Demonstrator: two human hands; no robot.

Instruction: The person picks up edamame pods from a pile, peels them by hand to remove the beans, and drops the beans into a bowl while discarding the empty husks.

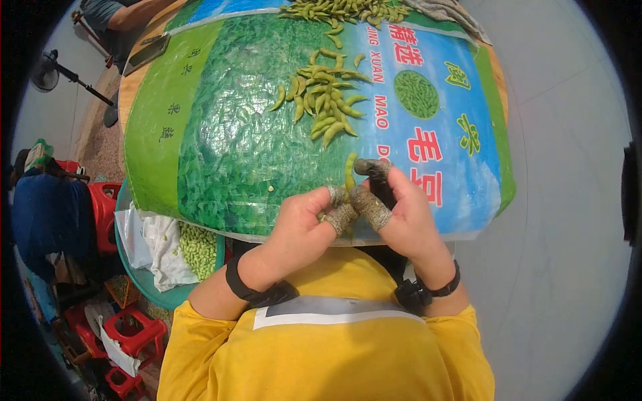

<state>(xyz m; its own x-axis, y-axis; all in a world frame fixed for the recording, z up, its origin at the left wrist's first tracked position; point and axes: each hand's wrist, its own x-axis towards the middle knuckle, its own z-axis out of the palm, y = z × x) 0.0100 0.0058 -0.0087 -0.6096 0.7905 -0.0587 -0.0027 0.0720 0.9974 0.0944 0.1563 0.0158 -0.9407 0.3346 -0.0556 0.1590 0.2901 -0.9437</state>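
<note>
A green soybean pod stands up between my two hands, just above the table's near edge. My right hand pinches it with thumb and bent forefinger, both wrapped in dark, worn finger covers. From the other side my left hand closes on the pod's lower part, its fingertips covered in grey wrappings. The covered fingertips hide much of the pod's lower end. Beyond my hands, a loose pile of soybean pods lies on the printed plastic sack spread over the table.
A larger heap of pods lies at the far edge beside a grey cloth. Below left, a teal basin holds shelled beans and a white cloth. Red stools stand left. Another person's arm rests at the far left.
</note>
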